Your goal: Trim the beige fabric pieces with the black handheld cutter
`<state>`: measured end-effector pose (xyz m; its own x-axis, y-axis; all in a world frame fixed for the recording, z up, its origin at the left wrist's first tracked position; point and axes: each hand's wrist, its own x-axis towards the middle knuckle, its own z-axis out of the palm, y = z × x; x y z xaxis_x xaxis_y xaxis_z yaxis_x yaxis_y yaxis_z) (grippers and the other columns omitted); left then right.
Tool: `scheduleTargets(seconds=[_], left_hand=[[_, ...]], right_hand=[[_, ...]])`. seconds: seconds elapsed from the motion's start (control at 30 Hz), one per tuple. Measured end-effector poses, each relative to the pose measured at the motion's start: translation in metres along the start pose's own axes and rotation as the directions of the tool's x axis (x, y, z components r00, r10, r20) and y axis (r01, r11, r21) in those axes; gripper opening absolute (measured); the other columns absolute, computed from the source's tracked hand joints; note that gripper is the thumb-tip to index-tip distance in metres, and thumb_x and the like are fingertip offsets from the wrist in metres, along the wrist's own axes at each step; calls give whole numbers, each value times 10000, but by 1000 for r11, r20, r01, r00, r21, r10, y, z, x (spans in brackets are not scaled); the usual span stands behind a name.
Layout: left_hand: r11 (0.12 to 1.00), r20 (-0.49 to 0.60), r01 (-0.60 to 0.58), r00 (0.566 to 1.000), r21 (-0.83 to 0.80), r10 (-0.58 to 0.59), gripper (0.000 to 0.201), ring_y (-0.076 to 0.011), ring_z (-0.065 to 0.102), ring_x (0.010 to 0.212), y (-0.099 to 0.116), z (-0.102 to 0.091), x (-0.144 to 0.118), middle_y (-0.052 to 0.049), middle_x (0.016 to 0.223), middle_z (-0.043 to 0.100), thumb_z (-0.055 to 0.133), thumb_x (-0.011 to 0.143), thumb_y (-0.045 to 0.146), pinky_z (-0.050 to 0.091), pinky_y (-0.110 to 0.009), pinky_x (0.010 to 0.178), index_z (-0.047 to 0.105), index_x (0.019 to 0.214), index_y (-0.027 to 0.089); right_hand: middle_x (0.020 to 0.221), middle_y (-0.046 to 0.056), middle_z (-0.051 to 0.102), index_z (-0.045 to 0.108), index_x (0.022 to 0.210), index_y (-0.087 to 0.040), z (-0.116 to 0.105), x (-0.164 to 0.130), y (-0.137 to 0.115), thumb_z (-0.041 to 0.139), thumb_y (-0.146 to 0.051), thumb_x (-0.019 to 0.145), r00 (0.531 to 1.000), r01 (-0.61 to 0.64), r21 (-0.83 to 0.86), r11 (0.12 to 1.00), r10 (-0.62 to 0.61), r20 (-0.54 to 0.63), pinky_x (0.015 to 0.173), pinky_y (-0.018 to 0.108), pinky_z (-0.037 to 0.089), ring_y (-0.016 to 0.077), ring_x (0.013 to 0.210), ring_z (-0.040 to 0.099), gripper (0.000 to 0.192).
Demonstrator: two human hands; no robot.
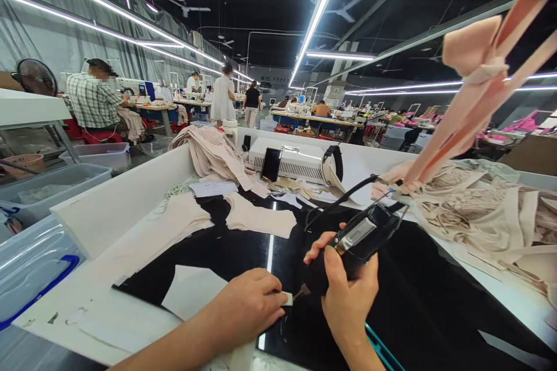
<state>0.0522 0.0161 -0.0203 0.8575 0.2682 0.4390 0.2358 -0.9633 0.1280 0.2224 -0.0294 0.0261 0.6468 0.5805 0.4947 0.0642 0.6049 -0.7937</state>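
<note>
My right hand (350,295) is wrapped round a black corded hand tool (357,237) with a silver plate on its upper side. What kind of tool it is, I cannot tell. Its narrow tip points down and left, close to a small pale piece (288,298) pinched in my left hand (256,304). Whether tip and piece touch is unclear. Peach fabric strips (461,110), knotted together, run from the tool's far end up to the right. Under both hands lies a glossy black work surface (217,255). A white sheet (195,290) lies beside my left forearm.
Stacked cream fabric pieces (261,217) lie ahead, with more stacks (178,226) to the left. A phone (272,164) leans on a white vented box (296,162). Beige fabric (491,208) is heaped at right. A low white wall (130,203) borders the table. People work beyond.
</note>
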Motion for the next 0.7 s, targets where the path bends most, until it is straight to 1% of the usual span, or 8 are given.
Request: scheduleTargets(seconds=[0.2,0.33,0.43,0.57,0.7], left_hand=[[1000,-12,-5,1000,-15,5,156,-211,652,909,2,2,0,-43,1020,696,700,959,186,573,-326,849,691,1114,172],[1000,19,12,1000,-25,-12,144,-205,647,895,1,-1,0,-38,1020,687,712,944,170,571,-330,858,692,1086,179],[999,35,27,999,-33,-26,128,-202,644,904,0,-4,-4,-37,1026,678,722,931,155,568,-346,899,688,1050,185],[998,4,29,1000,-50,-28,137,-181,643,907,1,-6,-13,-32,1033,673,695,942,121,552,-354,982,679,1058,192],[999,-54,32,998,-39,-34,108,-156,633,852,4,-5,-20,-26,981,664,613,994,116,550,-345,1000,675,1042,191]], right_hand=[[849,-32,688,581,986,-250,-3,-4,2,759,-335,884,1000,-18,-45,999,18,4,596,327,568,136,603,647,222],[846,-33,689,593,1014,-251,-2,-5,-1,750,-343,894,1000,-14,-88,996,15,9,606,325,570,137,604,647,218],[834,-39,685,589,1043,-257,-2,-5,-4,769,-343,880,1000,-2,-74,997,3,7,574,308,567,136,594,639,258],[832,-42,689,579,1123,-266,-4,-7,-7,780,-328,867,1000,0,-56,998,0,-6,566,306,573,139,596,637,332],[833,-34,694,565,1174,-253,-6,-8,-9,781,-316,861,1000,3,-66,998,-3,-1,573,313,574,145,604,645,385]])
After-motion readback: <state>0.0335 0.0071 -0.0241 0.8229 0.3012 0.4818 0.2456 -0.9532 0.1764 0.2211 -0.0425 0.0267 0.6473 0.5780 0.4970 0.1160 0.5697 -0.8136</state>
